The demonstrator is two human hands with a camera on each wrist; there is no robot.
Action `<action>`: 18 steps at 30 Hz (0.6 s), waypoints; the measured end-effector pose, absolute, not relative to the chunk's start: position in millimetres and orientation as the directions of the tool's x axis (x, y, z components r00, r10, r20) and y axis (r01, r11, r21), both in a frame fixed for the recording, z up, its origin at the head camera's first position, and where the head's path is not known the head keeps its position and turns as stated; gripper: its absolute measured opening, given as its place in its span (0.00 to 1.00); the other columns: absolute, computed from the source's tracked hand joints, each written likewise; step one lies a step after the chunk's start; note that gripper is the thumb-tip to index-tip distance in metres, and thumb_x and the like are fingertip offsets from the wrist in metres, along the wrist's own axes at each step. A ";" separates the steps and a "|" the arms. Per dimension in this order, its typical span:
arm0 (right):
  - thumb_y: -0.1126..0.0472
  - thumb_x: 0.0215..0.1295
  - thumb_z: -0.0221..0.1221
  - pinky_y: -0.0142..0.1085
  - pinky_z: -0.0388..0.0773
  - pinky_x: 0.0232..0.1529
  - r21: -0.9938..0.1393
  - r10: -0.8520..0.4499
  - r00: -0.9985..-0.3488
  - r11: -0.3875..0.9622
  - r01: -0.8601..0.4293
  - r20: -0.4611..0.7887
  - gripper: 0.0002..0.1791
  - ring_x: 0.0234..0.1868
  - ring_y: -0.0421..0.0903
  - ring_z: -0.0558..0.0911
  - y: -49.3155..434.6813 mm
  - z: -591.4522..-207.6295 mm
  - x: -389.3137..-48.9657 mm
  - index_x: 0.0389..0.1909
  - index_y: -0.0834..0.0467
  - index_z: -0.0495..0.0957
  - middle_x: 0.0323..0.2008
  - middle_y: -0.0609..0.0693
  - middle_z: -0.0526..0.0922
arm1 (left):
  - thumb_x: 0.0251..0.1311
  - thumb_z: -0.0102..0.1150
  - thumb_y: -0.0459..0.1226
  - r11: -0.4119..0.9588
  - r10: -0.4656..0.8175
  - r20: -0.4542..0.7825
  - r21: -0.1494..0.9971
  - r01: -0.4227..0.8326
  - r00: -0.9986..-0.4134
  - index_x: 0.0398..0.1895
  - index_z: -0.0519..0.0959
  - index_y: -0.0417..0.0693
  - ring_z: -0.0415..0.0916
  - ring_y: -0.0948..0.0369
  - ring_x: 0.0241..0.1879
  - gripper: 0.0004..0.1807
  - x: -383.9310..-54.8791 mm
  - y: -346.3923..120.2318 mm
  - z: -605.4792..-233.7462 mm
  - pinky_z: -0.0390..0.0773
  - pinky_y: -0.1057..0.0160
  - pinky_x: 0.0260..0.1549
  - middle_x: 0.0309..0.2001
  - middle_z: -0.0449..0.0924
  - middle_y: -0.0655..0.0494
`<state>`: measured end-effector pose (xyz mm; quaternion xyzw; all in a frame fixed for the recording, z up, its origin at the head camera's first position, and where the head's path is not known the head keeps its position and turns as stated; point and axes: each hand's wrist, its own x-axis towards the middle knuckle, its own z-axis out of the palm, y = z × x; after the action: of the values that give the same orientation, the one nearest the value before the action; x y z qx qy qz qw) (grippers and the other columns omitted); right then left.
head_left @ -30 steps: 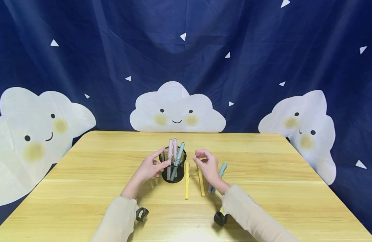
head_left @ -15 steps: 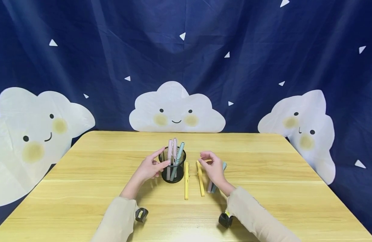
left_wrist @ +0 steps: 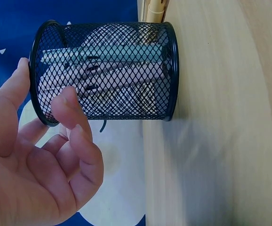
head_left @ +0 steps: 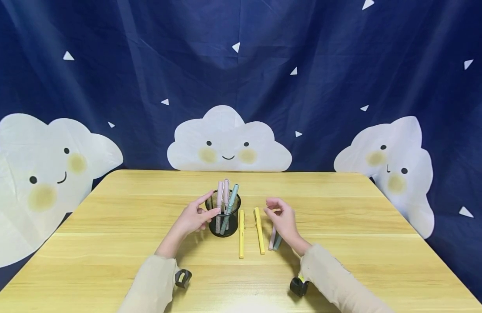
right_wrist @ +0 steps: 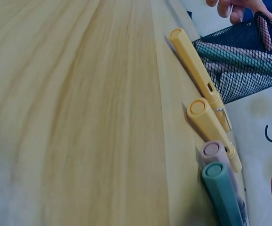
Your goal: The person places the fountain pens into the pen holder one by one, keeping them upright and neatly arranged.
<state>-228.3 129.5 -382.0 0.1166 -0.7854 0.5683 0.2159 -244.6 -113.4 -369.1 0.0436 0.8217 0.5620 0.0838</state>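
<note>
My left hand [head_left: 194, 216] grips a black mesh pen holder [head_left: 224, 228] by its rim and side. Inside it stand two lilac pens and a teal pen [head_left: 233, 195], leaning, caps above the rim. My right hand [head_left: 283, 218] hovers with fingers loosely bent and nothing between them, right of the yellow pens. One yellow pen [head_left: 242, 237] lies beside the holder; a second yellow pen [head_left: 259, 232] lies to its right. Partly under my right hand in the head view are a lilac pen [head_left: 272, 241] and a teal pen [right_wrist: 223, 195], side by side.
All this is on a light wooden table [head_left: 147, 204]. A dark blue curtain [head_left: 323, 65] with white clouds hangs behind its far edge. A black wrist camera [head_left: 298, 287] sits below each sleeve, close over the tabletop.
My right hand has moved right, from beside the holder, past the second yellow pen, to over the lilac and teal pens. The left hand and the holder stay in place.
</note>
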 end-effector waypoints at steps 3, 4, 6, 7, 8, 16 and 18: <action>0.78 0.51 0.57 0.38 0.74 0.35 -0.846 0.069 -0.884 0.335 -0.415 0.462 0.09 0.35 0.61 0.76 132.5 -382.6 -227.6 0.36 0.74 0.74 0.33 0.66 0.78 | 0.53 0.61 0.44 0.363 0.168 -0.087 0.932 -0.020 -0.982 0.67 0.56 0.58 0.65 0.61 0.13 0.38 -245.1 -113.6 -370.1 0.66 0.67 0.13 0.24 0.75 0.43; 0.79 0.50 0.57 0.38 0.74 0.35 -0.846 0.071 -0.884 0.335 -0.415 0.462 0.09 0.35 0.61 0.76 133.5 -382.7 -227.4 0.35 0.75 0.74 0.33 0.66 0.78 | 0.53 0.61 0.44 0.361 0.169 -0.086 0.932 -0.019 -0.982 0.67 0.56 0.57 0.65 0.61 0.13 0.38 -245.4 -113.7 -370.4 0.66 0.67 0.13 0.24 0.75 0.43; 0.79 0.51 0.57 0.39 0.75 0.35 -0.843 0.070 -0.882 0.338 -0.418 0.466 0.09 0.35 0.61 0.76 135.8 -383.0 -227.1 0.35 0.75 0.74 0.33 0.67 0.78 | 0.53 0.61 0.44 0.359 0.171 -0.084 0.933 -0.017 -0.982 0.67 0.56 0.57 0.65 0.61 0.13 0.38 -245.6 -113.8 -370.9 0.66 0.67 0.13 0.24 0.74 0.43; 0.79 0.51 0.57 0.39 0.75 0.35 -0.842 0.069 -0.881 0.339 -0.420 0.468 0.09 0.35 0.61 0.76 137.0 -383.2 -227.0 0.35 0.75 0.74 0.33 0.67 0.77 | 0.53 0.61 0.44 0.359 0.172 -0.085 0.933 -0.018 -0.982 0.67 0.56 0.57 0.65 0.61 0.13 0.38 -245.6 -113.9 -370.9 0.67 0.67 0.14 0.24 0.74 0.44; 0.79 0.51 0.57 0.40 0.75 0.35 -0.840 0.066 -0.880 0.341 -0.423 0.470 0.09 0.34 0.61 0.76 138.2 -383.3 -226.9 0.36 0.75 0.74 0.32 0.67 0.77 | 0.53 0.61 0.44 0.358 0.172 -0.084 0.934 -0.017 -0.982 0.67 0.56 0.57 0.65 0.61 0.13 0.38 -245.6 -114.0 -370.9 0.67 0.67 0.14 0.24 0.74 0.44; 0.79 0.51 0.57 0.34 0.75 0.33 -0.835 0.063 -0.883 0.363 -0.414 0.465 0.10 0.34 0.61 0.75 149.8 -385.9 -226.6 0.36 0.75 0.74 0.33 0.67 0.77 | 0.52 0.61 0.46 0.364 0.172 -0.081 0.931 -0.013 -0.982 0.67 0.55 0.58 0.65 0.61 0.13 0.39 -244.9 -113.7 -370.7 0.67 0.67 0.14 0.24 0.74 0.43; 0.79 0.51 0.57 0.37 0.76 0.33 -0.833 0.069 -0.883 0.372 -0.409 0.464 0.09 0.34 0.62 0.76 152.5 -387.2 -227.3 0.36 0.75 0.74 0.33 0.67 0.77 | 0.52 0.61 0.45 0.364 0.172 -0.080 0.931 -0.012 -0.982 0.67 0.55 0.58 0.65 0.61 0.13 0.39 -244.6 -113.7 -370.3 0.66 0.67 0.13 0.24 0.74 0.42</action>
<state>-227.3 152.5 -387.2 0.1064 -0.7994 0.5500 0.2170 -244.6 -113.7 -370.3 0.0486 0.8216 0.5620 0.0821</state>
